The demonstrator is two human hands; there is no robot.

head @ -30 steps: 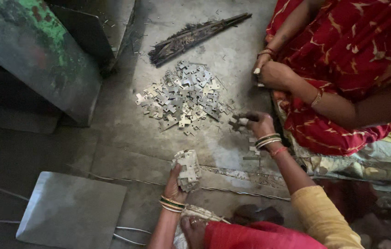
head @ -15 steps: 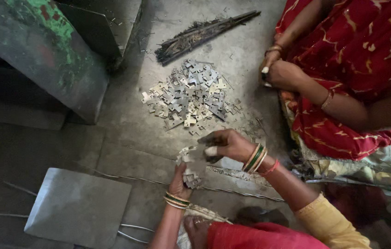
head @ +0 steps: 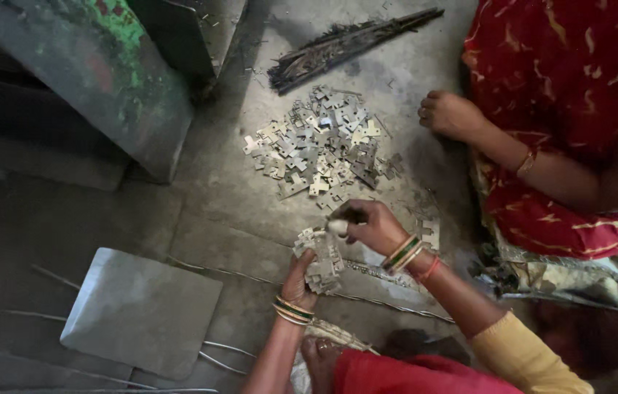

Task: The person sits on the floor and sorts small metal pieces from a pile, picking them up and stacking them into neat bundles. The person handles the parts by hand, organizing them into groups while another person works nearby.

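I am seated low over a grey concrete floor (head: 236, 211), stained and dusty, with a seam running across it. At upper left stands a heavy dark metal machine base (head: 83, 80), its paint worn, patches of green showing. At right sits another person in a red patterned garment (head: 564, 109), one of their hands (head: 451, 115) resting on the floor near the loose parts. Below left lies a flat grey metal plate (head: 141, 310), with thin wire rods (head: 221, 350) running under and beside it. At the top lies a dark bundle of sticks (head: 345, 45).

In the middle of the floor is a scattered pile of small flat metal stampings (head: 320, 149), notched and pale grey, well spread.

My left hand (head: 300, 281), bangles at the wrist, is closed around a stack of stampings (head: 321, 259), held upright just below the pile. My right hand (head: 371, 226), also bangled, is curled with fingertips pinched at the top of that stack. What it pinches is too small to tell exactly.
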